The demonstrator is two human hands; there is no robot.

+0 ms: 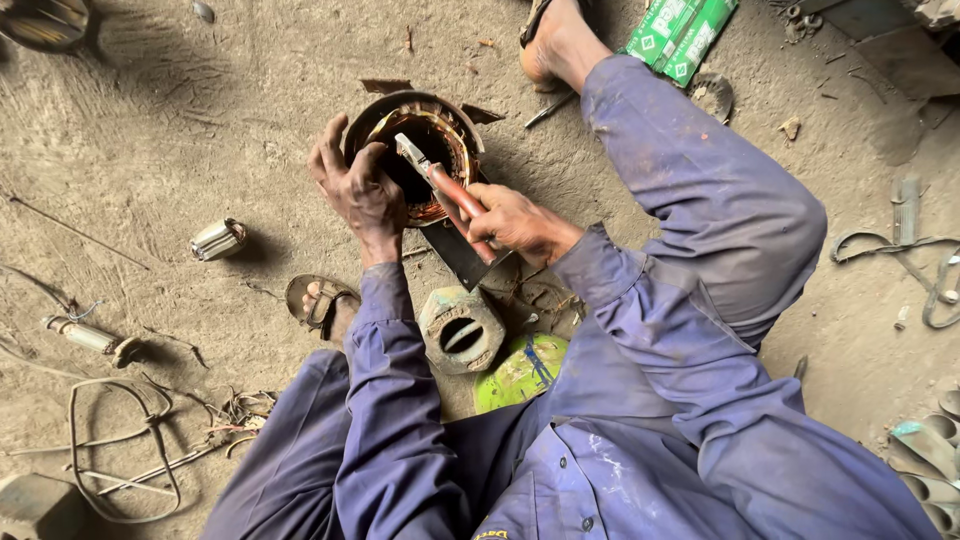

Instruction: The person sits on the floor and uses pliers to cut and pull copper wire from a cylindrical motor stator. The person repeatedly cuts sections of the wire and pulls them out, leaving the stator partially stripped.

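A round motor stator (425,150) with copper windings stands on the dirt floor in front of me. My left hand (358,188) grips its left rim, fingers curled over the edge. My right hand (512,222) is closed on the red handles of a pair of pliers (440,185), whose metal jaws reach into the copper windings at the top of the stator's bore. A dark flat metal piece (462,258) lies under my right hand.
A grey hollow metal housing (461,330) and a green round lid (522,372) sit by my lap. A small shiny cylinder (217,239) lies left, cables (130,440) lower left, green boxes (680,35) at the top, straps (920,260) right. My sandalled feet (322,302) rest on the floor.
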